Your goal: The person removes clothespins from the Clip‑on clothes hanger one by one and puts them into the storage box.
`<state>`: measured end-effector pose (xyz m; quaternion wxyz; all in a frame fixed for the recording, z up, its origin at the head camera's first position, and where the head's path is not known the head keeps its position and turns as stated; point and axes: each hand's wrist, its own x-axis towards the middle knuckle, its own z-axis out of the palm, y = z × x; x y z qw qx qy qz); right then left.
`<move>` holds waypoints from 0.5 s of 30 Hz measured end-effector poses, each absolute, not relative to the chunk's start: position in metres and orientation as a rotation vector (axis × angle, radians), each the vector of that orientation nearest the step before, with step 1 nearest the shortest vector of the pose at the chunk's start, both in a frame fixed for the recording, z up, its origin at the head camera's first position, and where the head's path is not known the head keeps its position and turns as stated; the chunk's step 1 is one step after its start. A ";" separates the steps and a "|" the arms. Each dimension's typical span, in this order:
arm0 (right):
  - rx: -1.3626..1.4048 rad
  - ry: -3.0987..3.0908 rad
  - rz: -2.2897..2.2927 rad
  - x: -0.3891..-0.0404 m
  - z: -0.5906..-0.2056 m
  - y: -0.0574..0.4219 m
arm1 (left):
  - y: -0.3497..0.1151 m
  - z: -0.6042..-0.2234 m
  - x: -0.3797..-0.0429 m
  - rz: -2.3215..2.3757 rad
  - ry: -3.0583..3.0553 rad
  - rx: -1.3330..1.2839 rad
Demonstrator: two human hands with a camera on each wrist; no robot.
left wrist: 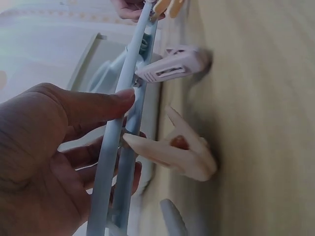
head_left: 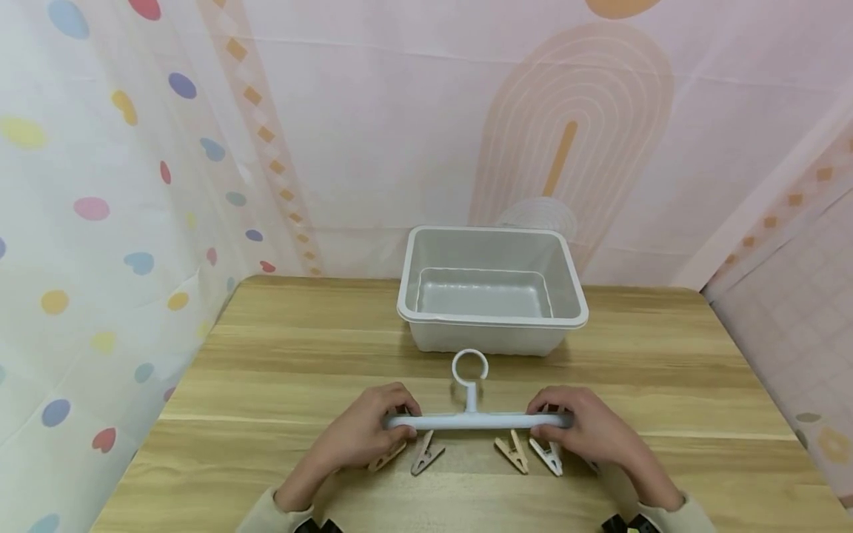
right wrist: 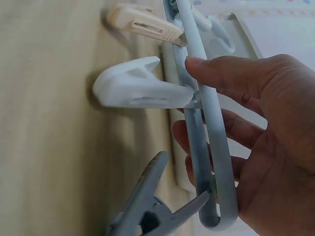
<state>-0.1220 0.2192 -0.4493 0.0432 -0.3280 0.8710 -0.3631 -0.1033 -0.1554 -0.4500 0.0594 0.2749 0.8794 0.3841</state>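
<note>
Closest to the left wrist cam is my left hand [left wrist: 47, 147], thumb laid over the near rail of a pale clip hanger [head_left: 470, 421] and fingers curled round behind it. My right hand [head_left: 589, 423] is doing the mirror version near the other end: thumb on the front, fingers wrapped behind. So both hands are properly gripping, nothing loose.

Clips dangle below the bar. By my left fingers there's a beige clip [left wrist: 172, 152] and, further in, a mauve clip [left wrist: 174, 66]. On the right it's a white clip [right wrist: 140, 91], with a tan clip [head_left: 512, 452] inward of it. Each end also has a grey one, the right-hand grey clip [right wrist: 152, 201] being the easier to see. Can't tell if any of them touch the wooden table [head_left: 666, 348].

Hanger's level, hook [head_left: 455, 365] pointing away from me, just in front of a grey tub [head_left: 493, 323]. Patterned cloth [head_left: 400, 133] hangs behind that.

I'd call this the two-handed holding step. Whichever way it goes, I reckon the next move needs both ends kept even, because those clips look like they'd swing and knock together.
</note>
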 end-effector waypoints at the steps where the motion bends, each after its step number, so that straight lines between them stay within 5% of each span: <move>1: -1.013 2.682 -1.105 -0.123 -0.447 0.219 | -0.155 -0.447 -0.104 1.165 2.666 0.832; 15: -1.156 2.903 -1.112 -0.127 -0.420 0.213 | -0.159 -0.417 -0.109 1.133 2.723 0.925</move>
